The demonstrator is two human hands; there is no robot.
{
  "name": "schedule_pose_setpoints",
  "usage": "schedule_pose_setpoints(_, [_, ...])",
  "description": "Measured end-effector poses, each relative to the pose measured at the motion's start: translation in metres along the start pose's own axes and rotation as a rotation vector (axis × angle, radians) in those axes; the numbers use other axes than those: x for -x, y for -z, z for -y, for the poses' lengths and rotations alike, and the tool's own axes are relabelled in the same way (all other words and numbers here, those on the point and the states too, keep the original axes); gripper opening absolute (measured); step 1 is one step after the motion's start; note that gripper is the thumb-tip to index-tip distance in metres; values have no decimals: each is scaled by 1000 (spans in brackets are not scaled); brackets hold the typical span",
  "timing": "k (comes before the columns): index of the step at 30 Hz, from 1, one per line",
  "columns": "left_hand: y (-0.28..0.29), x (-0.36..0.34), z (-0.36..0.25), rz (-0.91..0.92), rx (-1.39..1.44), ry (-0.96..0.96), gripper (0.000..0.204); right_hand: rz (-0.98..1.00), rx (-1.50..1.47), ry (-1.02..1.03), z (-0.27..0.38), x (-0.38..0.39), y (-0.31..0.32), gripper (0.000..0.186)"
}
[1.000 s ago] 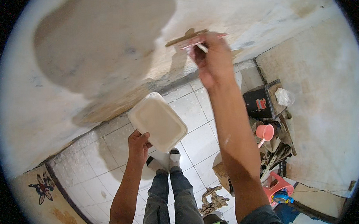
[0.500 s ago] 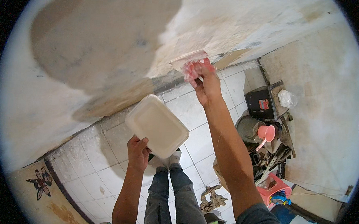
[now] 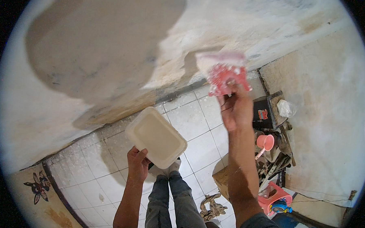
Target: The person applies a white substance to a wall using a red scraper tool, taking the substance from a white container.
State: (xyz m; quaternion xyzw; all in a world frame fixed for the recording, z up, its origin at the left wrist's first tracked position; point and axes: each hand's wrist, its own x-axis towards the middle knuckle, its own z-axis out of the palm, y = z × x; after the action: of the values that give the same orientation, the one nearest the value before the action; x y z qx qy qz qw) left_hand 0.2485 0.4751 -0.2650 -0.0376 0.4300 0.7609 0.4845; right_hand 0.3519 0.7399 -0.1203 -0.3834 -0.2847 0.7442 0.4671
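My left hand (image 3: pixel 138 163) grips the lower left edge of a cream rectangular plastic tray (image 3: pixel 156 136), its thumb over the rim. Whether the pale surface inside is bare tray or a thin paste, I cannot tell. My right hand (image 3: pixel 234 110) is closed on a red putty spreader (image 3: pixel 226 81) specked with white paste. The spreader's broad pale blade (image 3: pixel 221 58) points toward the patchy plastered wall (image 3: pixel 211 17); it stands apart from its shadow there. Motion blurs the blade a little.
White floor tiles (image 3: pixel 186 116) carry white splashes. At the right stand a black box (image 3: pixel 264 113), a pink dipper (image 3: pixel 265 141), piled scraps, a pink stool (image 3: pixel 275 199) and a cardboard box (image 3: pixel 221 181). A crumpled brown rag (image 3: pixel 213 207) lies near my feet.
My right hand has swung the spreader away from the wall, to the right, and turned it so that more of its red face shows. The tray has shifted slightly left and down.
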Motion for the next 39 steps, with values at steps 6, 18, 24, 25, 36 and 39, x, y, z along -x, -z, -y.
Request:
schedule_pose_setpoints(6, [3,4,-2,-54,-4,-2,32,-4,225,168,-61,-11,19,21])
schedule_pose_setpoints(18, [24,15,-8,-104,-16,-53,34,306,1184,889,-138,-10,-53,17])
schedule_pose_setpoints(24, [24,20,-8,-100,-2,-36,36,115,327,233,-106,-38,43,10])
schedule_pose_setpoints(25, [29,19,-6,-94,-8,-32,36,23,198,154,-95,-50,42,12])
schedule_pose_setpoints(36, [44,24,1,-88,-64,-22,30,280,650,654,-96,5,-55,10])
schedule_pose_setpoints(39, [39,24,2,-130,-71,6,30,247,508,364,-94,4,-12,5])
